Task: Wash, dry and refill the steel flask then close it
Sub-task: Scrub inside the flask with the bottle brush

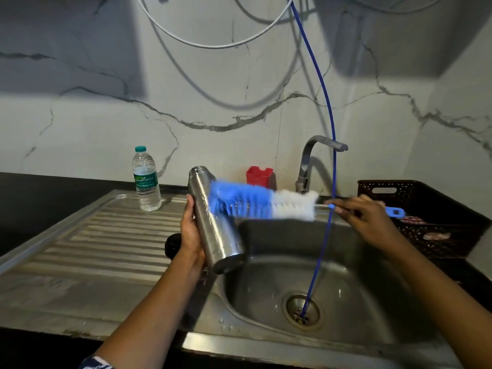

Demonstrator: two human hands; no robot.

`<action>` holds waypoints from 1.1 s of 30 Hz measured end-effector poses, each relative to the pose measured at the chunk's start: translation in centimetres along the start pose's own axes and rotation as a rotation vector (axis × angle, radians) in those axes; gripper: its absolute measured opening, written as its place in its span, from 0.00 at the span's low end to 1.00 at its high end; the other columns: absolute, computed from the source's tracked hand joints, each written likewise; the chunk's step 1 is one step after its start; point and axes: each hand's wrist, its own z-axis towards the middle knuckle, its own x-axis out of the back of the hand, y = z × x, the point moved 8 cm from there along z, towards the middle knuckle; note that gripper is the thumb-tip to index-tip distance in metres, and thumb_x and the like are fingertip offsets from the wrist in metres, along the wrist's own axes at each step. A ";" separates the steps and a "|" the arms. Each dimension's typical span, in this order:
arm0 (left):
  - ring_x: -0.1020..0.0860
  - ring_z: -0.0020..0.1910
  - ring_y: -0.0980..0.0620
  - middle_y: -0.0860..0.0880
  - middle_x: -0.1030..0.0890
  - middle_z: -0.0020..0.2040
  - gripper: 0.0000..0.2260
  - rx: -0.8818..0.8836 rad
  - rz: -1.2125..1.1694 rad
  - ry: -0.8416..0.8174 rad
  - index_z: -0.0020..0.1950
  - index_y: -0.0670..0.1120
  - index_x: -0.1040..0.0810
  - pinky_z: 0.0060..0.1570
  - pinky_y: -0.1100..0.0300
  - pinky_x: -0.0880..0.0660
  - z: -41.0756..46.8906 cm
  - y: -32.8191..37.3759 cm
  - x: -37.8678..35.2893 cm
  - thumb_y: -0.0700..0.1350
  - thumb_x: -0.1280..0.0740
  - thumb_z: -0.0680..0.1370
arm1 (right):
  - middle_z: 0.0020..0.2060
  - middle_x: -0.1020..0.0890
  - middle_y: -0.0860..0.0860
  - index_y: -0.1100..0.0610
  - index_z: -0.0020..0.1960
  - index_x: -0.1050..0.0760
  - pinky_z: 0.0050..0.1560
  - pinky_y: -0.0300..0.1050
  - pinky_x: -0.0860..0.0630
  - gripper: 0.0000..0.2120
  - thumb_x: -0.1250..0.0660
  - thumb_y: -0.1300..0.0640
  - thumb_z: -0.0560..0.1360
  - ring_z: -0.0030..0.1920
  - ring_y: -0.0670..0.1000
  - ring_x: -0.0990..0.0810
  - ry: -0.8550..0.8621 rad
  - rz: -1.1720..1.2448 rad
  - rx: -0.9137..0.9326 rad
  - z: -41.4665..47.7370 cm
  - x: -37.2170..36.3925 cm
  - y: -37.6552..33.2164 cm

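The left hand (190, 230) grips the steel flask (215, 230) around its body, with the fingers curled behind it. The flask is tilted over the left edge of the sink (372, 275), its open mouth pointing up and away and its base towards the person.

The right hand (368, 218) pinches the thin handle of a bottle brush (255, 205) and holds it almost level between the two hands. The blue end of the bristles touches the upper side of the flask, and the white part is nearer to the right hand. The brush looks blurred.

A thin blue hose (334, 169) hangs down just in front of the right hand and ends in the drain (304, 311). Behind the right hand stands the tap (306, 161), and a dark basket (426, 193) is to its right. Beyond the left hand a plastic water bottle (147, 182) stands upright on the draining board (93, 249). A red container (259, 176) is at the wall between the hands. A black round thing (171, 245) lies just behind the left wrist, and I cannot tell what it is.
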 end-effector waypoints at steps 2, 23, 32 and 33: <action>0.20 0.41 0.45 0.41 0.20 0.47 0.37 0.031 0.050 -0.007 0.59 0.42 0.22 0.42 0.55 0.21 -0.2 -0.3 -0.1 0.71 0.31 0.64 | 0.38 0.19 0.49 0.43 0.59 0.25 0.51 0.53 0.33 0.13 0.35 0.54 0.76 0.45 0.51 0.26 0.039 0.018 -0.063 2.8 -1.6 -0.9; 0.19 0.51 0.48 0.45 0.22 0.57 0.39 0.081 -0.137 -0.142 0.74 0.45 0.36 0.49 0.55 0.20 0.0 0.9 0.2 0.64 0.31 0.70 | 0.52 0.18 0.51 0.54 0.60 0.22 0.56 0.41 0.26 0.13 0.35 0.56 0.77 0.52 0.48 0.22 -0.034 0.252 -0.175 6.2 -4.9 -2.3; 0.18 0.47 0.43 0.41 0.18 0.49 0.29 -0.089 -0.027 -0.094 0.59 0.42 0.24 0.45 0.49 0.20 0.1 2.2 -0.8 0.64 0.38 0.71 | 0.48 0.21 0.41 0.27 0.50 0.25 0.54 0.32 0.28 0.14 0.37 0.28 0.66 0.51 0.39 0.24 -0.179 0.348 -0.107 -2.9 -1.8 -1.3; 0.17 0.45 0.43 0.41 0.17 0.47 0.29 -0.089 -0.030 -0.066 0.58 0.41 0.24 0.42 0.49 0.19 0.1 2.2 -0.6 0.64 0.39 0.71 | 0.48 0.20 0.42 0.28 0.52 0.25 0.55 0.34 0.27 0.16 0.37 0.28 0.66 0.52 0.40 0.24 -0.180 0.330 -0.117 -2.8 -1.7 -0.8</action>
